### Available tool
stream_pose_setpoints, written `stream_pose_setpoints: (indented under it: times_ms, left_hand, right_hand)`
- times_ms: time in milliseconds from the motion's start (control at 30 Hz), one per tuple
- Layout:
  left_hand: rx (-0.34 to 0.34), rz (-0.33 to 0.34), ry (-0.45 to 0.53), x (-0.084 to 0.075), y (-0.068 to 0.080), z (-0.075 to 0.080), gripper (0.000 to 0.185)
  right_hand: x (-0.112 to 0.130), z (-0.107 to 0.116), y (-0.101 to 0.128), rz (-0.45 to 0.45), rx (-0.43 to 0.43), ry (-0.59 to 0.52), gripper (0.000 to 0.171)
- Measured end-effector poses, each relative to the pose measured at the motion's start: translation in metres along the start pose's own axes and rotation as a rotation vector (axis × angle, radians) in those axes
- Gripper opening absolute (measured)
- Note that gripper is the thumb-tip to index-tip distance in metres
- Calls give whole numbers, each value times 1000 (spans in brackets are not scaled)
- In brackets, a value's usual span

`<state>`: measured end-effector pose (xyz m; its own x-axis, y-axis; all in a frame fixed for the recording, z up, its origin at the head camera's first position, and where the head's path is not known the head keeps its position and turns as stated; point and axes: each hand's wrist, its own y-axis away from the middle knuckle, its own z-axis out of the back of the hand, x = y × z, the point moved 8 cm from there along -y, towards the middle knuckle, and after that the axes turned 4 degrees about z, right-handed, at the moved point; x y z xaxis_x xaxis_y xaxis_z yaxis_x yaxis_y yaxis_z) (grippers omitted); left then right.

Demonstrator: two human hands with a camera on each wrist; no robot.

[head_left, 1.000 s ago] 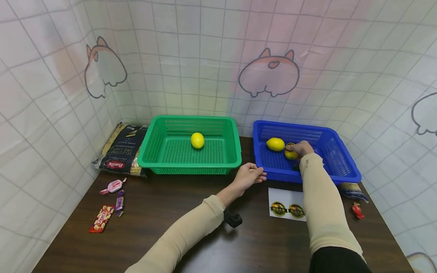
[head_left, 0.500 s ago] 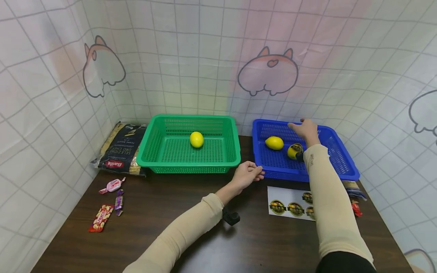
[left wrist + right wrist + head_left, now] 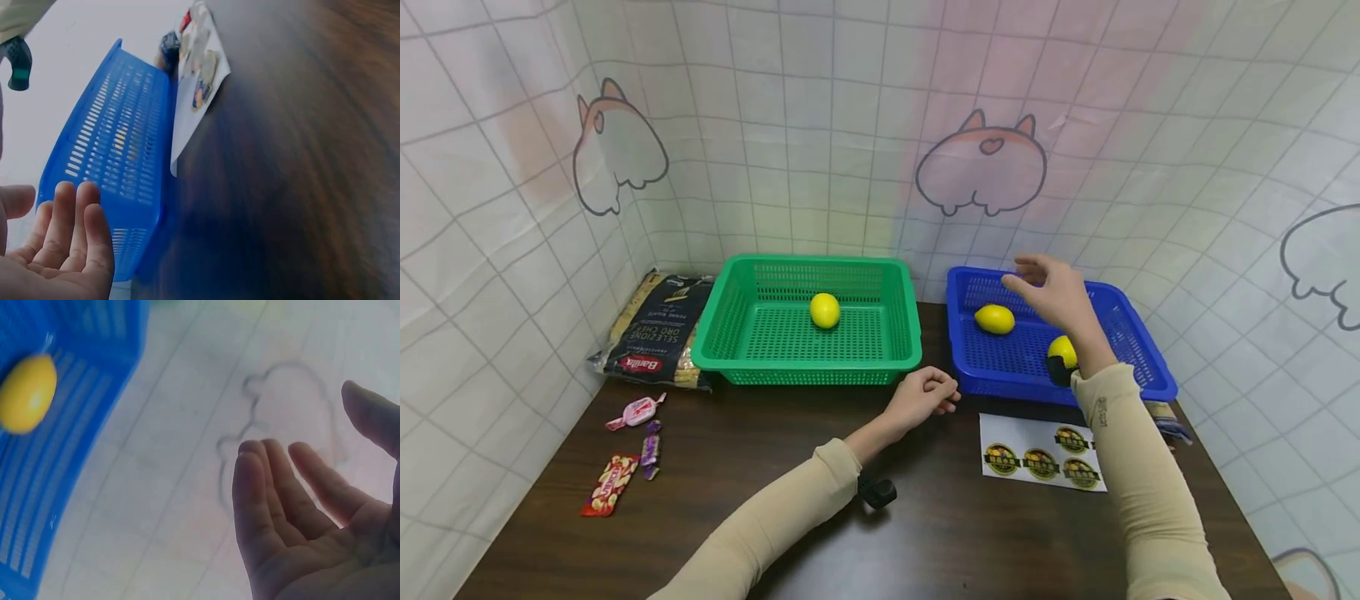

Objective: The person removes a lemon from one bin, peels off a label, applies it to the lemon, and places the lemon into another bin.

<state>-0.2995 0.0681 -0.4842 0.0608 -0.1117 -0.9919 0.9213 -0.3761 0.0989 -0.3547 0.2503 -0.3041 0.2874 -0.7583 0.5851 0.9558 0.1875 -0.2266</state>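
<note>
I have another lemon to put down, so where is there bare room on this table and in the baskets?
The green basket holds one lemon; its mesh floor around it is bare. The dark table is free in front, between the candies and the sticker sheet. The blue basket is crowded: two lemons and the right hand above. The left hand rests between the baskets.

**Tiled cloth backdrop round a dark table**

A dark wooden table [image 3: 925, 533] fills the lower frame. Behind and at both sides hangs a white grid-patterned backdrop [image 3: 820, 125] with cartoon animal outlines [image 3: 981, 162], faintly tinted pink and yellow. Lighting is soft and even.
</note>
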Motion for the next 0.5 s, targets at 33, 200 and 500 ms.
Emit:
stream_pose_setpoints:
  times_ms: [33,200,500]
  left_hand:
    - [12,-7,-10,0,3,0,24]
    - [60,-37,-66,1,19,2,26]
    - [103,-51,-152,14,45,14,22]
  right_hand:
    - [5,-6,6,16,10,3,61]
    - [19,-40,33,80,73,-31,49]
    - [16,-110,75,100,220,-169,41]
